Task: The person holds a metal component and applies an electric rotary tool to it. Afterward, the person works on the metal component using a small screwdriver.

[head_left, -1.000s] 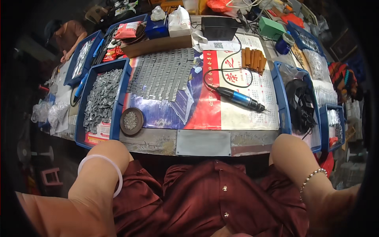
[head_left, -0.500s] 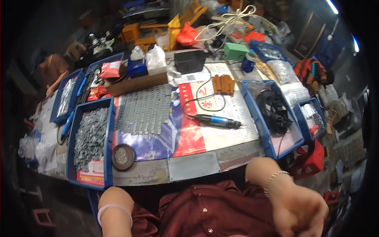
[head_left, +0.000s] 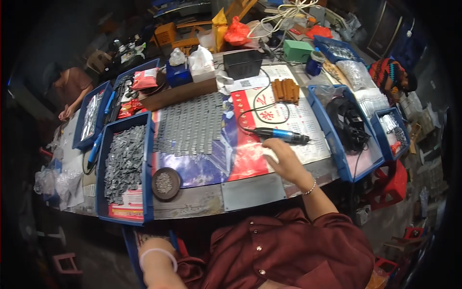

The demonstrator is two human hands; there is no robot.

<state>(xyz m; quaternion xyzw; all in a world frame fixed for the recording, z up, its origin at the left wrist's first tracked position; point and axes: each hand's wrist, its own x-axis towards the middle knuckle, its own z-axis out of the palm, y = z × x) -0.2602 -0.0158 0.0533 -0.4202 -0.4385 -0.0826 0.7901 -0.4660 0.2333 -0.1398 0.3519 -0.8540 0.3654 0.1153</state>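
Note:
My right hand [head_left: 286, 161] reaches over the front of the table, palm down, with thumb and fingers apart. Nothing shows in its grasp. Just beyond the fingertips, a blue and black electric screwdriver [head_left: 281, 135] lies on the printed sheet, apparently untouched. My left arm, wearing a pale bangle, is below the table's front edge; only part of my left hand [head_left: 166, 278] shows, and its fingers are out of sight. Grey metal pieces [head_left: 187, 126] stand in close rows on the sheet. Loose grey pieces [head_left: 126, 164] fill a blue bin [head_left: 148, 168]. A round brown dish [head_left: 177, 188] holds small silvery parts.
Brown sticks [head_left: 285, 91] lie behind the screwdriver, near a black box [head_left: 243, 64]. At right, a blue tray [head_left: 342, 164] holds black cable beside a smaller bin [head_left: 395, 153]. A brown bar [head_left: 180, 94] borders the rows. Other people sit at far left and far right.
My right hand has swung from the lower right, palm up, onto the table near the screwdriver. My left arm remains low. The whole view has shifted slightly, moving the table right.

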